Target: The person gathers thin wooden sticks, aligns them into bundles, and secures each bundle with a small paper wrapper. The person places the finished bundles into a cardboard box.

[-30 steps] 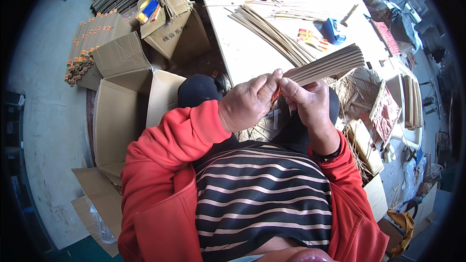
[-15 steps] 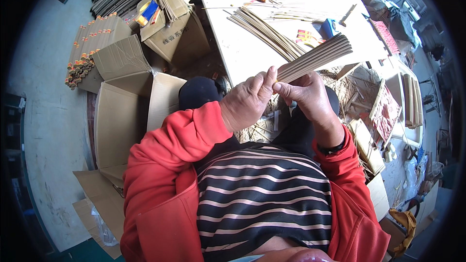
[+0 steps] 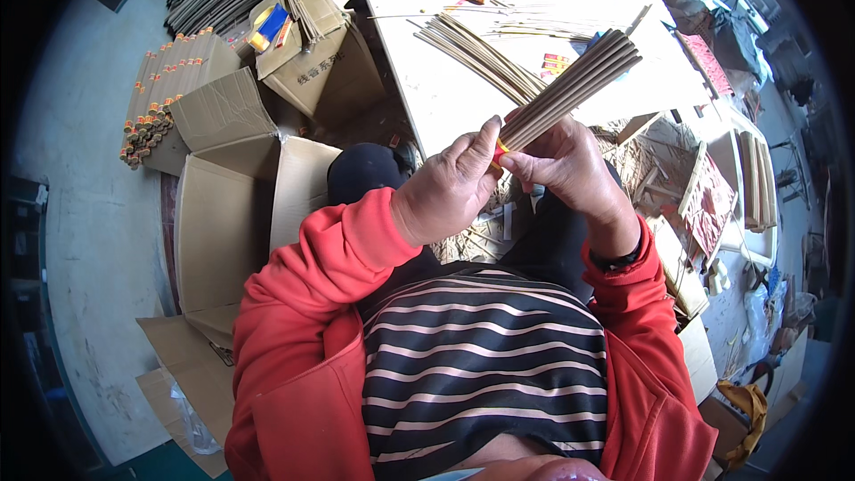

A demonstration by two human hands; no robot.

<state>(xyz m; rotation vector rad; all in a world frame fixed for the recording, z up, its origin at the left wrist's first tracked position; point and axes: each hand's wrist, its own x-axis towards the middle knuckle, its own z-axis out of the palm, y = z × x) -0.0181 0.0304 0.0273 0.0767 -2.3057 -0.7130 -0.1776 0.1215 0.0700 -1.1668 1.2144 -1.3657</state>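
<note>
Both my hands are closed on a bundle of brown incense sticks [image 3: 574, 89], held slanting up to the right over the near edge of the white table [image 3: 419, 98]. My left hand [image 3: 454, 180] grips its lower end, thumb and fingers pressed together there. My right hand [image 3: 565, 165] wraps round the bundle just beside it, its thumb lying near the end. A red and yellow paper band [image 3: 501, 151] shows round the sticks between my two hands. The far ends of the sticks fan slightly apart. My fingers behind the bundle are hidden.
More loose sticks [image 3: 476, 52] and red-yellow labels [image 3: 554, 63] lie on the table. An open cardboard box [image 3: 227, 232] stands at my left, with stacked banded bundles [image 3: 169, 89] behind it. Wooden scraps and a red-covered board [image 3: 708, 200] are at the right.
The bundle has tilted more upright, its far ends moving up. The red and yellow band now shows between my hands. My right hand has turned slightly with the sticks.
</note>
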